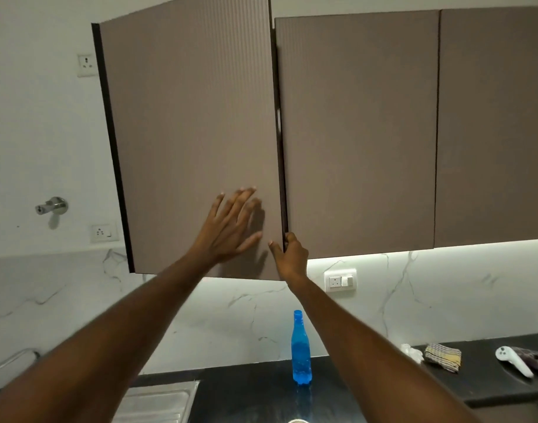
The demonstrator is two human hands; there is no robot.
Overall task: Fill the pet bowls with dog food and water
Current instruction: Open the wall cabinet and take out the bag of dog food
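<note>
Both my arms reach up to a brown wall cabinet. Its left door (pixel 194 132) stands slightly ajar, its right edge proud of the neighbouring door. My left hand (pixel 231 227) lies flat on the door's lower front, fingers spread. My right hand (pixel 290 254) curls around the door's lower right edge, fingers behind it. A blue plastic bottle (pixel 301 349), uncapped and holding water, stands upright on the dark counter below. A pale rim (pixel 298 420) shows at the bottom edge, too little to name. No dog food is in view.
Two more brown cabinet doors (pixel 359 132) are closed to the right. A steel sink drainboard (pixel 161 401) lies at lower left with a tap (pixel 11 360). On the black counter (pixel 252 392) at right sit a folded checked cloth (pixel 443 357) and a white controller (pixel 513 364). Wall sockets (pixel 340 280) are on the marble backsplash.
</note>
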